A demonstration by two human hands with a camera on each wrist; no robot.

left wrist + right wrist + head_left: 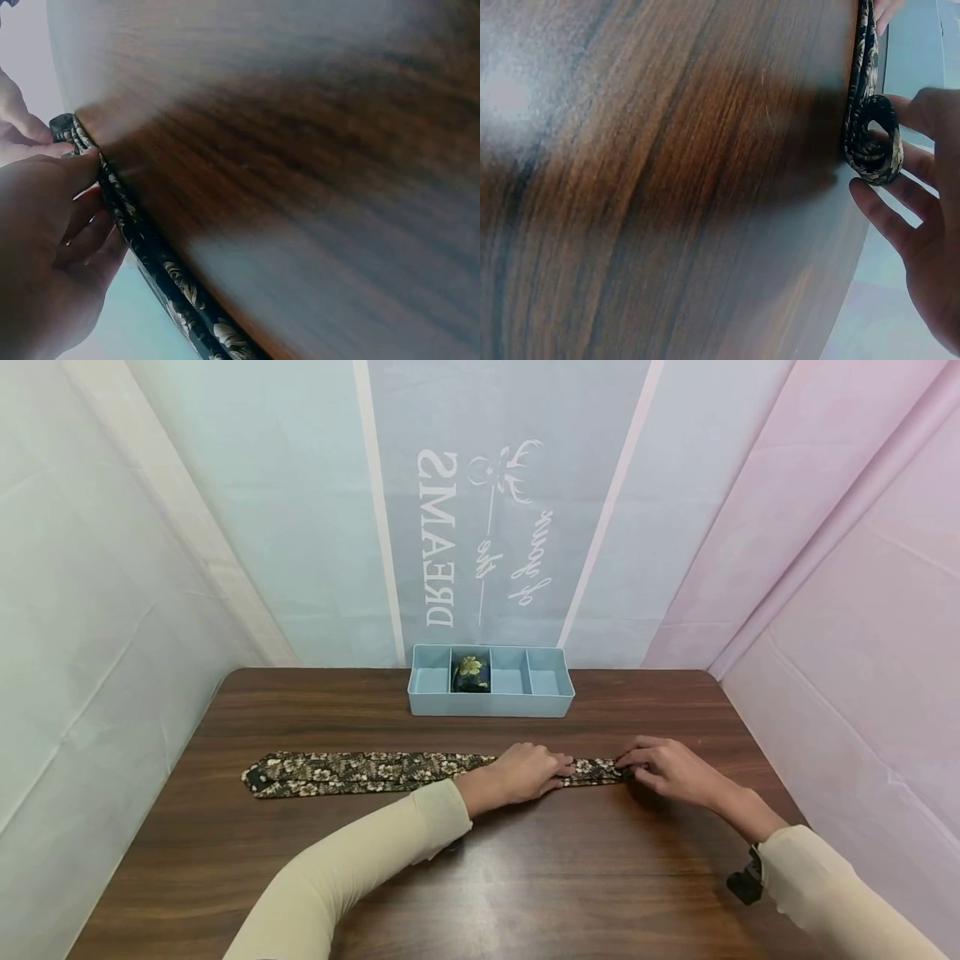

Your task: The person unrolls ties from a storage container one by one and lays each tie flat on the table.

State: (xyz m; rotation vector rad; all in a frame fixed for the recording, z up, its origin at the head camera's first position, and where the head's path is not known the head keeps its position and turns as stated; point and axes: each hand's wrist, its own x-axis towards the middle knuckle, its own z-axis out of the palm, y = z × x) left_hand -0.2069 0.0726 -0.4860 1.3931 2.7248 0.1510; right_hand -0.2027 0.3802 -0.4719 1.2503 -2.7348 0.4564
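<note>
A dark necktie (330, 774) with cream flowers lies lengthwise across the table, its wide pointed tip at the left. My left hand (527, 772) lies over the narrower part, thumb and fingers holding the tie at its edges. At the right end, my right hand (678, 772) holds the rolled-up end between thumb and fingers. From the right wrist, this roll (891, 161) shows as a loose coil with an open centre, fingers around its outer side. The left wrist view shows the tie's folded edge (161, 262) running along beside the left hand.
A light blue box (491, 705) with several compartments stands behind the tie near the table's back edge. In its second compartment from the left sits a dark rolled item (470, 675) with a yellow-green flower. Printed cloth (495, 410) hangs behind the wooden table (525, 893).
</note>
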